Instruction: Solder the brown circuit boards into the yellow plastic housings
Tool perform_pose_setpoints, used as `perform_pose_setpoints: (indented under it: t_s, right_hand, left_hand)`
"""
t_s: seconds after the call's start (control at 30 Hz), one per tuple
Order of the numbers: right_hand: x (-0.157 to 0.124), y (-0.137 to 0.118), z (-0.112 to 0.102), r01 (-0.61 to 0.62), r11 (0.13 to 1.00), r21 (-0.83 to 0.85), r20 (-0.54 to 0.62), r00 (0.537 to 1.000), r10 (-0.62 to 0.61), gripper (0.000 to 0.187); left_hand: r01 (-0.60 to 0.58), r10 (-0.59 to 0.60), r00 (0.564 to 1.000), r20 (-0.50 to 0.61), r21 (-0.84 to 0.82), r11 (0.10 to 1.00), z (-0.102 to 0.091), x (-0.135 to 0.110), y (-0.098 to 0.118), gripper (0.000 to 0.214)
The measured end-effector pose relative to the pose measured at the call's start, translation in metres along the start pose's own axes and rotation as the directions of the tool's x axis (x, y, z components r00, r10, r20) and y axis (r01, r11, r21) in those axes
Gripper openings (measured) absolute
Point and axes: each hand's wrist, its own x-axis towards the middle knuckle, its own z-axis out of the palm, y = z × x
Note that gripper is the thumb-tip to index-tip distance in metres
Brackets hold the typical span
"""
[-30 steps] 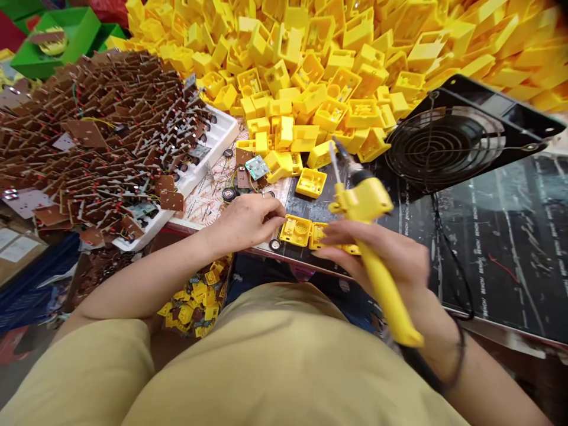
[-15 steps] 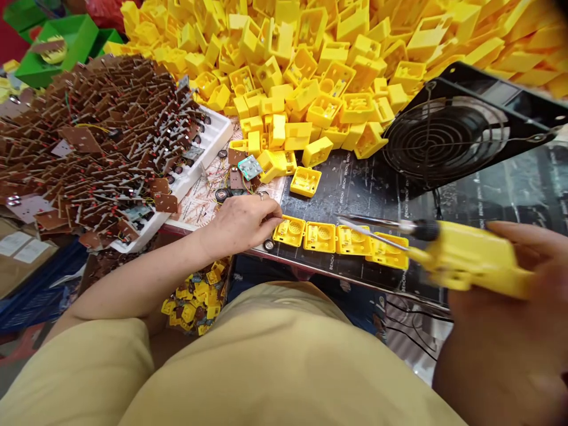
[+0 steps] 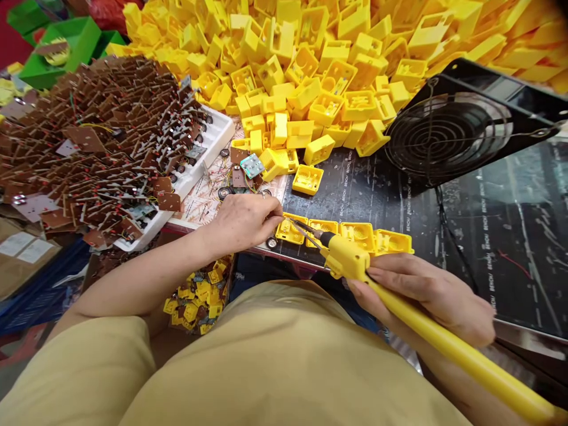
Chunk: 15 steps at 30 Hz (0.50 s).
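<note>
My right hand (image 3: 437,296) is wrapped round a yellow soldering gun (image 3: 350,257) with a metal tip and a thin second tube beside it. Its tip reaches into the leftmost yellow plastic case (image 3: 293,238), an open shell lying in a row of several. At that case's upper left corner, my left hand (image 3: 246,220) has thumb and fingers pinched together. Whatever is between those fingertips is hidden. Just below them lies a small round metal-and-black part (image 3: 271,242).
A large heap of yellow cases (image 3: 310,77) fills the back. Brown circuit boards (image 3: 102,148) are piled on a white foam tray (image 3: 215,133) at left. A black fan (image 3: 448,130) stands at right. One loose case (image 3: 307,179) lies before the heap.
My right hand has brought the soldering gun leftwards, from over the row's right end to the leftmost case. My left hand stays at that case's corner.
</note>
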Motion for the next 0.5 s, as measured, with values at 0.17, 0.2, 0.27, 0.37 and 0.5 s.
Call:
perform_pose_setpoints:
  t_s: [0.17,0.2,0.27,0.37,0.5]
  right_hand:
    - [0.01,-0.003,0.001,0.074,0.997,-0.024,0.03,0.997,-0.073,0.021]
    - [0.012,-0.004,0.001,0.088,0.996,-0.025,0.057,0.995,-0.087,0.022]
    - [0.016,-0.005,-0.001,0.114,0.993,-0.013,0.114,0.987,-0.112,0.025]
    - [0.017,-0.003,-0.008,0.121,0.993,0.009,0.153,0.981,-0.121,0.026]
    - [0.011,0.003,-0.021,-0.005,0.997,-0.072,0.137,0.991,0.015,0.01]
  left_hand:
    - [0.0,-0.001,0.999,0.042,0.025,1.0,-0.004,0.002,0.002,0.019]
    - [-0.002,0.001,0.999,0.055,0.032,0.999,-0.005,0.003,0.002,0.019]
    - [-0.01,0.006,0.997,0.075,0.058,0.998,-0.008,0.004,0.004,0.02]
    - [-0.021,0.012,0.996,0.085,0.113,0.993,-0.009,0.005,0.005,0.022]
    - [-0.032,0.018,0.996,0.091,0.159,0.987,-0.01,0.007,0.006,0.025]
